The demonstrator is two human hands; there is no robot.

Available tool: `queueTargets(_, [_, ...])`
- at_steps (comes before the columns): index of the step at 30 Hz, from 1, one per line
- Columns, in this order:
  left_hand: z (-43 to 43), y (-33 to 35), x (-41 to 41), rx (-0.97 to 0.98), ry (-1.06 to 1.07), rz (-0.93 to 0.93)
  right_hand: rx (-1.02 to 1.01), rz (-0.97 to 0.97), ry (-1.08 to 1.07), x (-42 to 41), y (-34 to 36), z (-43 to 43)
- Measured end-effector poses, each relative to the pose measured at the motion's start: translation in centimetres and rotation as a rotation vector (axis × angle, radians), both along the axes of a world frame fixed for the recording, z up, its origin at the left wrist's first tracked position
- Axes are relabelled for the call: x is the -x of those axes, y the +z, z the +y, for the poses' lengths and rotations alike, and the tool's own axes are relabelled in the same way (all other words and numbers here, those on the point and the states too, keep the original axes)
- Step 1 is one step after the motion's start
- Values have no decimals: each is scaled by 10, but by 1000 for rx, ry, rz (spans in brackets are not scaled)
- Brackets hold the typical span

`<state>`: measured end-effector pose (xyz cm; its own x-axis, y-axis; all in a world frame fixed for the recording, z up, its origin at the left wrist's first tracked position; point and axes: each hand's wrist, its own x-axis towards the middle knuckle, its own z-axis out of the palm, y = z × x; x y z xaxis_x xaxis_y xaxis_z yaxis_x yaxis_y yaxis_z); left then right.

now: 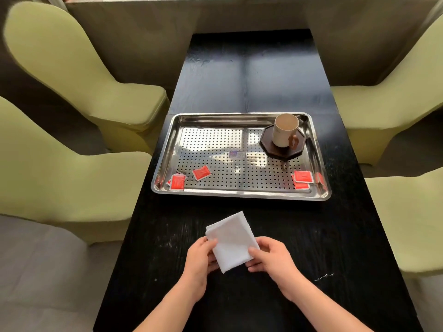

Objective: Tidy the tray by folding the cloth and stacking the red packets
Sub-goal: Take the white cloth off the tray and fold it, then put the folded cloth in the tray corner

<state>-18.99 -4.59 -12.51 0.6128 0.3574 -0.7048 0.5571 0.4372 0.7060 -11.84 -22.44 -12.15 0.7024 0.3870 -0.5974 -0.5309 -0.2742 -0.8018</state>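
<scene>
A: Where's the cloth (231,243)?

B: Off the tray (242,195), over the black table (239,75) at the near edge. Folded to a small rectangle, long axis slanting from far-left to near-right. Left hand (200,259) pinches its left edge, thumb on top; right hand (271,257) pinches the right edge likewise. Both closed on cloth.

A: And the packets?

B: Loose still. One group in the tray's near-left corner (178,182), one near-right (302,179). Cup (285,130) on its saucer (282,143) far-right.

A: So the next move?

B: Likely forward: the tray lies straight ahead of both hands, open middle roughly equidistant. Left hand nearer the left group.
</scene>
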Motion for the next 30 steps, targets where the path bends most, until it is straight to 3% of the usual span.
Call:
queueTargets(3, [34,-1,-7,-215,-38,30,-11,-80,-6,-26,18,27])
queueTargets(7, [90,-21,-15,-984,-550,240,14,-134,-58,-59,38,67])
queueTargets(9, [115,-32,-23,-1148,-737,325,34,-157,-72,-77,47,88])
queueTargets(15, [167,-68,-31,-1206,-1023,423,48,-173,-100,-131,57,152])
queueTargets(30, [174,-85,-35,-1090,-1022,477,95,-71,39,-283,-8,290])
